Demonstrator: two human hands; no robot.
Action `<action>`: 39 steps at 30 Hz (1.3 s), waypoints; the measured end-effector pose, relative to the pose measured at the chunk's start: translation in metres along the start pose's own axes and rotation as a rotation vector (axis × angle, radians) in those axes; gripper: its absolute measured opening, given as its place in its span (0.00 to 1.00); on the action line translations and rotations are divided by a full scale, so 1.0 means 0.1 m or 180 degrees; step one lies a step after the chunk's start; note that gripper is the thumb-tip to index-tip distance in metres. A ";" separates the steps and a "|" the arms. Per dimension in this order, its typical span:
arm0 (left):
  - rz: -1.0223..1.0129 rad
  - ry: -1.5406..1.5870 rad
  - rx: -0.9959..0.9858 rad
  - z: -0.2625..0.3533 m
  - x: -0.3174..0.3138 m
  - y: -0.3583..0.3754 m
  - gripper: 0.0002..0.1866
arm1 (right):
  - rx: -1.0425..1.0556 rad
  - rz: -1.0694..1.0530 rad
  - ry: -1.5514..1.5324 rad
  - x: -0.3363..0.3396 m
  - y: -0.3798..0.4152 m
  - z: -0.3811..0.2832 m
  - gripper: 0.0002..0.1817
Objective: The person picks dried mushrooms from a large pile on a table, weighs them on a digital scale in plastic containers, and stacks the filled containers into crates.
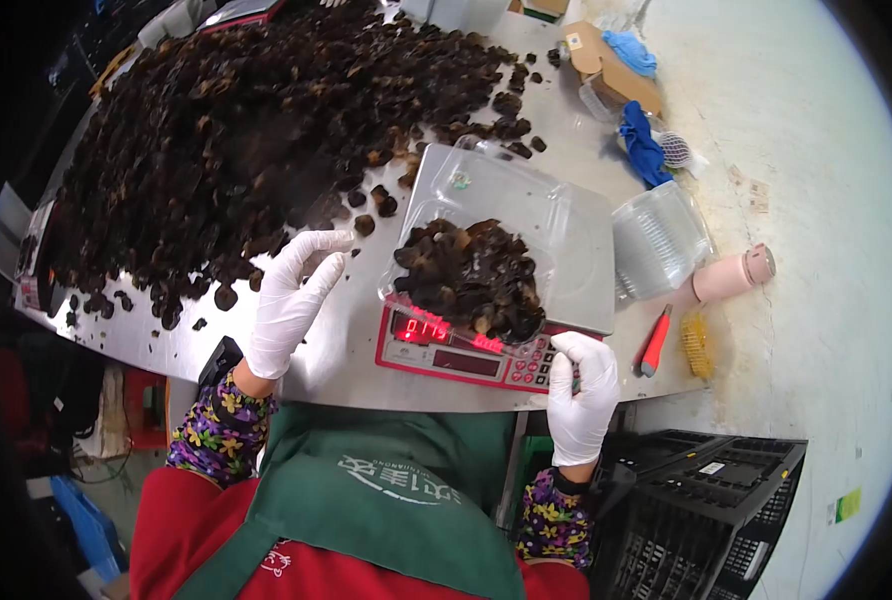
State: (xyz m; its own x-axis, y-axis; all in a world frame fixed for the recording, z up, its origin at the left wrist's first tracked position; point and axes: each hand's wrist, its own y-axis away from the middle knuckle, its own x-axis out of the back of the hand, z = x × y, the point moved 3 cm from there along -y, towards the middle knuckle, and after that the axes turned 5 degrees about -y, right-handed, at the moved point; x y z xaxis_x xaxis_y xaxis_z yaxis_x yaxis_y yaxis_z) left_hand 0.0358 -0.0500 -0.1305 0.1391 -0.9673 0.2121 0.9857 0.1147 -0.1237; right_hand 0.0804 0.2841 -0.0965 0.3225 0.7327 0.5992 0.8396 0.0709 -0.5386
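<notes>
A clear plastic clamshell box (554,205) lies with its lid raised on the steel pan of a red digital scale (396,345). Dark, frilly pieces that look like wood ear mushrooms (471,275) are heaped in its near half. The scale's red display starts with 0.17. My left hand (296,290), in a white glove, hovers left of the box, its thumb and fingers parted with nothing between them. Also gloved, my right hand (584,395) is at the scale's front right corner, fingers bent beside the keypad, thumb apart from them and holding nothing.
A large pile of the same mushrooms (236,140) covers the table's left side. To the right lie stacked clear lids (658,240), a pink bottle (736,277), a red-handled cutter (656,342), a yellow brush (697,345) and blue cloth (643,145). Black crates (706,510) stand below.
</notes>
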 end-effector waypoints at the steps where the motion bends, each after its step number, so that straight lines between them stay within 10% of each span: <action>1: 0.0017 -0.0006 0.0055 -0.04 0.02 0.04 0.12 | 0.0035 0.0024 0.0037 -0.01 0.00 -0.02 0.11; 15: -0.0067 -0.0229 -0.0193 -0.05 -0.12 0.08 0.15 | 0.0563 -0.0330 0.0279 -0.20 -0.12 -0.26 0.12; 17: 0.0071 -0.1231 -0.1459 0.17 -0.23 0.03 0.19 | 0.0479 -0.0357 0.0293 -0.27 -0.12 -0.23 0.10; 26: -0.0116 -0.1868 -0.2092 0.33 -0.49 -0.08 0.19 | 0.0493 -0.0459 0.0053 -0.20 -0.19 -0.08 0.05; 35: 0.0163 -0.0255 -0.0628 0.17 -0.36 -0.02 0.15 | 0.0524 -0.0434 0.0155 -0.21 -0.20 -0.04 0.06; 39: 0.0025 -0.2173 -0.1691 0.29 -0.44 -0.07 0.08 | 0.0550 -0.0658 0.0653 -0.31 -0.23 -0.07 0.05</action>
State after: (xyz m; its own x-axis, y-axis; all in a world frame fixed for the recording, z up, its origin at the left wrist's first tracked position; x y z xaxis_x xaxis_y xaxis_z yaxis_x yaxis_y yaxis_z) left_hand 0.0250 -0.0014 -0.1109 0.3404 -0.5999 0.7241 0.8330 -0.1648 -0.5281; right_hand 0.0543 0.2546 -0.0989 0.2493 0.5406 0.8035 0.8155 0.3303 -0.4753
